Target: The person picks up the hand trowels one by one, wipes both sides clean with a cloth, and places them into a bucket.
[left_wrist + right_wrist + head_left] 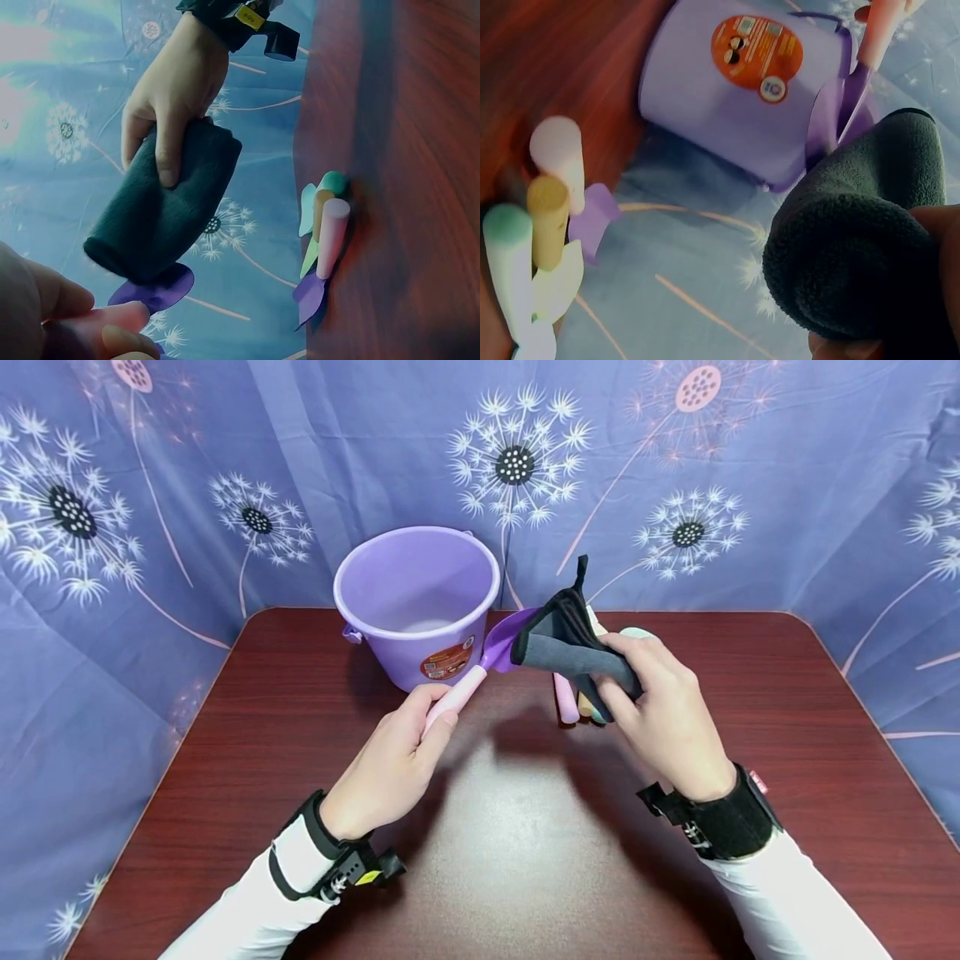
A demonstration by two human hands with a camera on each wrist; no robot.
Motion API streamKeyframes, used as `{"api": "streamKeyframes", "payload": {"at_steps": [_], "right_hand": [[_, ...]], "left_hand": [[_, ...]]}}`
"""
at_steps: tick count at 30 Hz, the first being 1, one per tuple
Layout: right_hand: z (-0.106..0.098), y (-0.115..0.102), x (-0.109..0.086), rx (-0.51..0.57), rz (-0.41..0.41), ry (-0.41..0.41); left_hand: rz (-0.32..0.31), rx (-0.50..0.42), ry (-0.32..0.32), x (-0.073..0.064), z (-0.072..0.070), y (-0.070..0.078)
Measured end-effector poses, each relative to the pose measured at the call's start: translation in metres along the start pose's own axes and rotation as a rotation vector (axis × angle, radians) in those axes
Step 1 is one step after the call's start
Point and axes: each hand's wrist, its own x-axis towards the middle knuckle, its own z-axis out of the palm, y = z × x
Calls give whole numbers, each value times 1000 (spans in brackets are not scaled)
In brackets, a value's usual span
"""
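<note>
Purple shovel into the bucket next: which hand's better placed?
Left, probably: the left hand grips the purple shovel near the bucket; the right hand, farther from the bucket, holds the grey cloth.

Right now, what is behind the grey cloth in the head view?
Below the grey cloth, ends of a pink handle, a tan handle and a green handle show; beyond it, a pale strip and a pale green piece. The cloth and right hand cover whatever lies between.
</note>
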Motion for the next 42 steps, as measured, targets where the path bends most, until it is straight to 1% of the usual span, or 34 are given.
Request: {"api": "streamKeyframes", "payload": {"at_steps": [7, 12, 15, 19, 22, 25, 30, 34, 38, 42], "right_hand": [[6, -4, -4, 7, -38, -28], [9, -8, -5, -16, -68, -3], [12, -10, -6, -49, -104, 20], [13, -12, -6, -90, -182, 35], [13, -13, -6, -99, -226, 32], [11, -12, -5, -94, -242, 12], [6, -12, -4, -90, -266, -51], [4, -12, -2, -99, -308, -77], [3, -12, -1, -127, -337, -71], [2, -10, 0, -172, -346, -32]], "left_hand": [[-9, -15, -27, -1, 4, 0], [-3, -58, -52, -1, 4, 1], [-23, -99, -68, 0, 4, 2], [-73, -129, -72, 2, 3, 2], [-72, -123, -81, 2, 3, 2], [-42, -93, -89, 1, 3, 1], [9, -38, -87, 0, 5, -1], [12, -25, -86, -1, 5, -2], [3, -11, -89, -2, 6, -2], [-7, -2, -95, 0, 6, -1]]}}
